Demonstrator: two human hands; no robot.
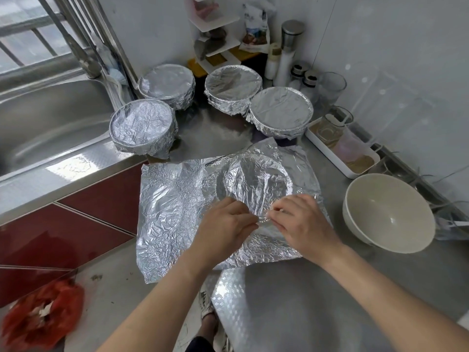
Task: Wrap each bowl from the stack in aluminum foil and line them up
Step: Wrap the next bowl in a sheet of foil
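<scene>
I am pinching the foil sheet [175, 212] with both hands, left hand [225, 227] and right hand [302, 222] curled side by side, fingertips almost meeting on a crease at the near rim of the covered bowl [256, 179], which is showing only as a round dome under the sheet's right half. The sheet is lying with its long axis running left to right across the counter [291, 301]; its left half is overhanging the counter's inner edge, floating above the red cabinet doors [101, 199] and the floor, and its near edge is lying just past my wrists. A far corner is pointing up toward the four wrapped bowls [143, 127], which are standing in two pairs behind, with a strip of bare steel opening between them and the sheet. The sink [50, 118] is bordering the left pair. To my right the bare bowl [388, 212] is sitting upright, mouth up, just beside the sheet's right edge but apart from it, and a white tray [314, 139] is lining the wall behind it. Open counter is stretching near me, right of the overhang. A red bag [40, 313] is lying on the floor below.
</scene>
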